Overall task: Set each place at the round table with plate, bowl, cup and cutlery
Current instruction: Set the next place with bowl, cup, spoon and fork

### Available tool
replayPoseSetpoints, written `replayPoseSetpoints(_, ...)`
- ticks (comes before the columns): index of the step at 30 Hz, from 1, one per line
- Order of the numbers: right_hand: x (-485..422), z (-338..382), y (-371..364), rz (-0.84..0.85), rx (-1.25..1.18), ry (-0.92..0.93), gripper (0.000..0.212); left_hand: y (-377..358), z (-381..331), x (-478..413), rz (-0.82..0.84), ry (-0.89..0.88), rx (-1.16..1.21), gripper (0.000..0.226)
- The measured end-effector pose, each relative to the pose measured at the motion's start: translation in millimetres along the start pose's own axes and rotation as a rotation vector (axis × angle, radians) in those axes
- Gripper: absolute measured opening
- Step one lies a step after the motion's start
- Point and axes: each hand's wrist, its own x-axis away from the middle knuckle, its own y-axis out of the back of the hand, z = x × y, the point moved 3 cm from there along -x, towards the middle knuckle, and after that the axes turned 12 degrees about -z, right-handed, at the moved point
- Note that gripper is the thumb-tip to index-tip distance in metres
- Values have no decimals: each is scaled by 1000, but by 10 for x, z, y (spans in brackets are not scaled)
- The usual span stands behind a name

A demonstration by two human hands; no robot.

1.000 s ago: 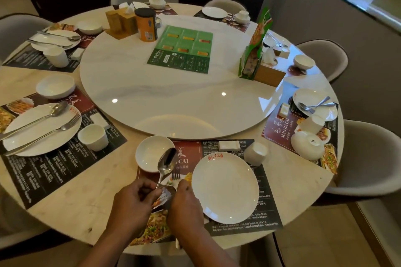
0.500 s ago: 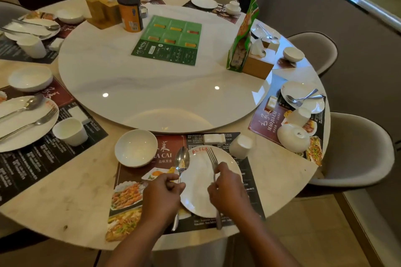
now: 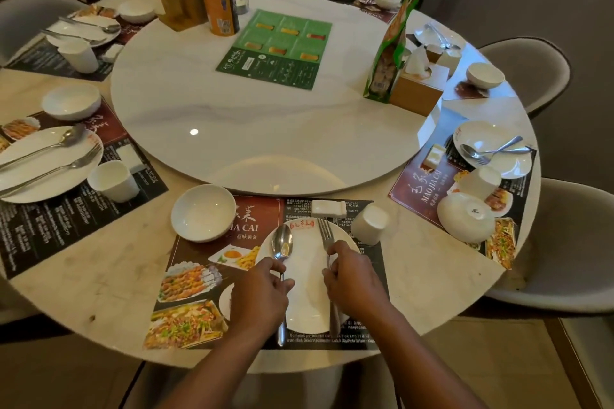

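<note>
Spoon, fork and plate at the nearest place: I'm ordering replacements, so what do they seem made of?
The spoon and fork look like polished metal, likely stainless steel: bright mirror-like glints. The plate looks like glossy white glazed ceramic, possibly melamine: smooth sheen, red printed mark.

Round table (image 3: 99,276) fills frame, turntable (image 3: 265,129) on its centre. On turntable: menu card (image 3: 275,50) upper centre, canister (image 3: 221,7) and wooden holder (image 3: 179,5) upper left, snack bag (image 3: 388,43) just left of tissue box (image 3: 415,90) at right.

Lower centre: placemat (image 3: 199,276), near plate (image 3: 309,292) on it. Spoon (image 3: 282,246) on plate's left half, fork (image 3: 325,232) on right half, handles toward bottom edge. Left hand (image 3: 259,299) round spoon handle, right hand (image 3: 352,282) round fork handle. Near bowl (image 3: 202,212) upper left of plate, near cup (image 3: 368,224) upper right, small rest (image 3: 329,208) between them.
</note>
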Motion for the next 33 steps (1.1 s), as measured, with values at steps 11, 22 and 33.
replayPoseSetpoints(11,-41,-66,15,20,52,145,46,-110,-23,-12,-45,-45,-118,26)
replayPoseSetpoints(22,-34,-62,17,7,27,152,49,-125,-5,-8,-58,-117,-123,30)
replayPoseSetpoints(33,38,-72,106,-33,13,138,46,-93,0,-12,-93,-176,-126,30)
